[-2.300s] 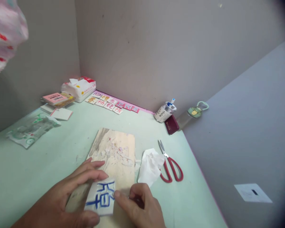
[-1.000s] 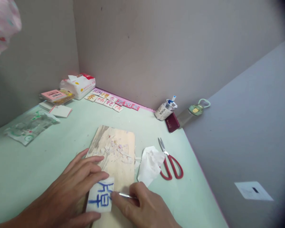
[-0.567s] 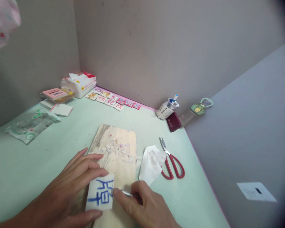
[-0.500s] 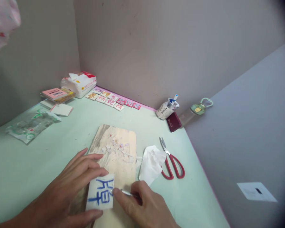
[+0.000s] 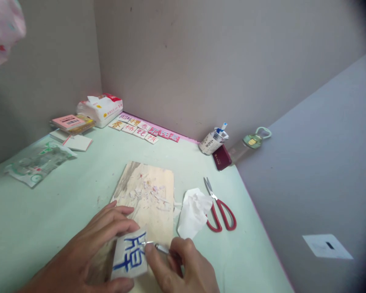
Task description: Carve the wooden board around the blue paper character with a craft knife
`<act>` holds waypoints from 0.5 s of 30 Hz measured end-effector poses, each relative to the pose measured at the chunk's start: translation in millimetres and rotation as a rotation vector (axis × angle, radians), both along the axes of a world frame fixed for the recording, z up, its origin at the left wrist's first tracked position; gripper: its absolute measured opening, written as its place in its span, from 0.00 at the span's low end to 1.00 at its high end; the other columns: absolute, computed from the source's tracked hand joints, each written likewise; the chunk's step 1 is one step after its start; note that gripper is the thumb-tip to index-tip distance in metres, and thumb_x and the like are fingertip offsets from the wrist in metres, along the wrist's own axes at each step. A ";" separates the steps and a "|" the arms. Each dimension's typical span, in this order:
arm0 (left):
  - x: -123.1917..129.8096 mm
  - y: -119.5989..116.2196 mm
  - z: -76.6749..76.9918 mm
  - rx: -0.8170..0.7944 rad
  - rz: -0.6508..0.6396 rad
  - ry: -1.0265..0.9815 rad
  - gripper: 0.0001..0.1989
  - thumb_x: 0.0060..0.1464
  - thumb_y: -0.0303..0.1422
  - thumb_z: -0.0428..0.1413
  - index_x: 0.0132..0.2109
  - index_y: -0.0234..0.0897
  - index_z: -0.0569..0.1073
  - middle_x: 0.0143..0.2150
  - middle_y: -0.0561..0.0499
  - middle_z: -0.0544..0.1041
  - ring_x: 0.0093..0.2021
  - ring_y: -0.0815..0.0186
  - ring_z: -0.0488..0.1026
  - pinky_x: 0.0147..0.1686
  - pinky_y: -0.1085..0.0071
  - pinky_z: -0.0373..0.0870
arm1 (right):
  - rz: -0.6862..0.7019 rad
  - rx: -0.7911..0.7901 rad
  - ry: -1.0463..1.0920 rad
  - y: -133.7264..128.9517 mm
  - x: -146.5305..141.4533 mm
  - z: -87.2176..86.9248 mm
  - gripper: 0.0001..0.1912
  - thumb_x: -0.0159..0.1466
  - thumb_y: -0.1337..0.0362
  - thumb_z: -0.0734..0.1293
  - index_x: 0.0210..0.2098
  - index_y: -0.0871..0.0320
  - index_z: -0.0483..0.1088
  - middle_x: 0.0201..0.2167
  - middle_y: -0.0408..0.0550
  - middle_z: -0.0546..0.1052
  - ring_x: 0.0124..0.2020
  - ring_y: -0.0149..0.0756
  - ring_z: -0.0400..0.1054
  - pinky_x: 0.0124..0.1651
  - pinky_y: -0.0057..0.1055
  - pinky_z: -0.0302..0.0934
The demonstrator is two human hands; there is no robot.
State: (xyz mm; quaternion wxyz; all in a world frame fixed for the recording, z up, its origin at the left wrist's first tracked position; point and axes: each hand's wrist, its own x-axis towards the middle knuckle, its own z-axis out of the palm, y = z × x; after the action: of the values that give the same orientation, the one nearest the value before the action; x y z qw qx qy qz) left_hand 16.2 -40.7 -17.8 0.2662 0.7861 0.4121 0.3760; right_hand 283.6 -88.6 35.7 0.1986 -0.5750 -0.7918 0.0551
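A white block point(image 5: 129, 254) with blue strokes on its top lies over the near part of a wooden board point(image 5: 161, 183). My left hand point(image 5: 91, 248) holds the block between thumb and fingers from its left side. Closed round a slim silver carving tool point(image 5: 162, 248) is my right hand point(image 5: 183, 264), and the tool's tip touches the block's right edge by the strokes. Small shavings point(image 5: 149, 193) are scattered on the board's far half.
Right of the board lie a crumpled tissue point(image 5: 193, 211) and red-handled scissors point(image 5: 221, 211). Small lettered tiles point(image 5: 134, 129), a tissue pack point(image 5: 102, 112), a pen cup point(image 5: 213, 142) and a bottle point(image 5: 244, 148) stand farther back. A plastic packet point(image 5: 41, 162) is at left.
The block has turned slightly and tilted in my left hand. My right hand has shifted a little down with the tool, whose tip shows more clearly now.
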 end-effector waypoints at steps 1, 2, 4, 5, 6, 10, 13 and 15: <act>1.5 -0.3 0.7 -0.001 -0.031 -0.018 0.29 0.61 0.54 0.63 0.65 0.53 0.72 0.65 0.50 0.80 0.71 0.48 0.74 0.76 0.48 0.65 | -0.044 -0.045 0.048 2.1 2.0 1.2 0.03 0.77 0.59 0.71 0.45 0.44 0.79 0.22 0.37 0.72 0.16 0.32 0.69 0.15 0.24 0.65; 3.1 -0.5 1.8 0.001 -0.071 -0.036 0.29 0.61 0.55 0.63 0.64 0.54 0.72 0.63 0.50 0.81 0.70 0.48 0.74 0.77 0.48 0.62 | -0.087 -0.086 0.088 4.8 3.7 2.5 0.06 0.78 0.57 0.70 0.43 0.46 0.78 0.22 0.38 0.73 0.17 0.33 0.71 0.16 0.24 0.67; 5.4 -0.2 5.2 0.008 -0.131 -0.051 0.28 0.62 0.56 0.62 0.64 0.54 0.72 0.61 0.52 0.82 0.69 0.50 0.75 0.80 0.50 0.56 | -0.158 -0.134 0.145 10.6 6.3 6.1 0.11 0.80 0.53 0.67 0.42 0.47 0.77 0.23 0.39 0.75 0.19 0.34 0.73 0.18 0.24 0.68; 5.9 0.3 7.3 0.010 -0.133 -0.045 0.28 0.63 0.56 0.62 0.64 0.55 0.72 0.61 0.52 0.82 0.70 0.51 0.74 0.80 0.51 0.55 | -0.172 -0.145 0.153 12.6 7.6 8.4 0.12 0.81 0.52 0.66 0.43 0.47 0.77 0.24 0.40 0.75 0.19 0.34 0.73 0.19 0.24 0.68; 5.9 1.1 9.7 0.012 -0.117 -0.032 0.27 0.63 0.55 0.62 0.65 0.55 0.71 0.61 0.53 0.81 0.71 0.51 0.73 0.81 0.52 0.54 | -0.147 -0.142 0.154 13.5 9.2 11.0 0.11 0.81 0.52 0.65 0.47 0.47 0.78 0.25 0.40 0.75 0.21 0.34 0.74 0.21 0.25 0.69; 3.9 5.3 19.2 0.030 -0.019 0.019 0.26 0.64 0.48 0.64 0.65 0.55 0.70 0.63 0.52 0.79 0.74 0.49 0.69 0.81 0.48 0.50 | 0.176 -0.101 0.125 7.9 19.2 23.6 0.29 0.78 0.58 0.68 0.76 0.46 0.63 0.43 0.49 0.80 0.38 0.42 0.81 0.41 0.33 0.79; 4.2 7.3 23.4 0.064 -0.006 0.031 0.25 0.64 0.43 0.64 0.65 0.55 0.70 0.62 0.54 0.79 0.73 0.50 0.69 0.82 0.48 0.44 | 0.180 -0.052 0.163 5.6 24.6 30.6 0.31 0.79 0.72 0.61 0.78 0.49 0.57 0.50 0.54 0.81 0.44 0.41 0.82 0.46 0.32 0.79; 5.0 7.9 24.4 0.086 -0.012 0.031 0.24 0.65 0.41 0.64 0.65 0.56 0.70 0.61 0.56 0.79 0.73 0.53 0.69 0.83 0.52 0.40 | 0.210 -0.030 0.205 8.7 25.3 33.5 0.25 0.78 0.76 0.58 0.71 0.53 0.64 0.47 0.53 0.80 0.42 0.39 0.81 0.43 0.29 0.78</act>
State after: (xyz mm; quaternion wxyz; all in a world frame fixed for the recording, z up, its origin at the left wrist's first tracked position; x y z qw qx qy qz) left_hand 21.2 -32.8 6.6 0.2281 0.8048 0.3952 0.3795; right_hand 308.9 -79.9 69.1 0.2629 -0.4832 -0.8222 0.1460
